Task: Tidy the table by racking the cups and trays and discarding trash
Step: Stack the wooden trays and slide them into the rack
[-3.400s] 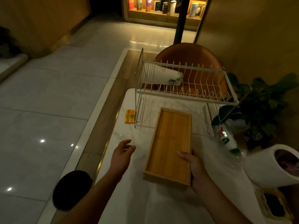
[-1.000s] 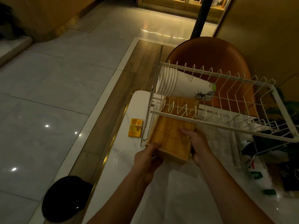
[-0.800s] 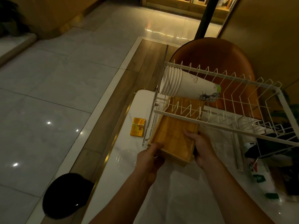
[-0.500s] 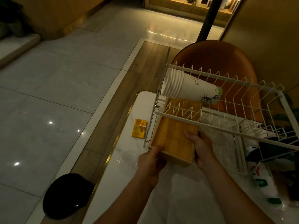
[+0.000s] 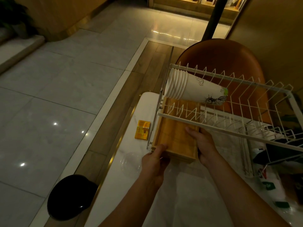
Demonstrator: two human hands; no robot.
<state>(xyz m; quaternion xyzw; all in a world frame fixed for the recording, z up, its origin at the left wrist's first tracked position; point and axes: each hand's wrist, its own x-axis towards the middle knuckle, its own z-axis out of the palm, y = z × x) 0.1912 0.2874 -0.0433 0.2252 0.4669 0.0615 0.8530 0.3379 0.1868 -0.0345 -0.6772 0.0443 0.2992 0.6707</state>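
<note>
While stacked cups (image 5: 188, 88) lie in the rack (image 5: 232, 126) — both hands (image 5: 155, 163) grip the tray (image 5: 175, 138).

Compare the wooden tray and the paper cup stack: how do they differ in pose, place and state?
The wooden tray lies flat, open side up, on the lower level of the dish rack; the paper cup stack lies tilted on its side on the upper tier. The tray is gripped by the left hand and right hand; the cups are untouched. The tray is brown and rectangular; the cups are white, round and printed. Both sit at the rack's left end.
</note>
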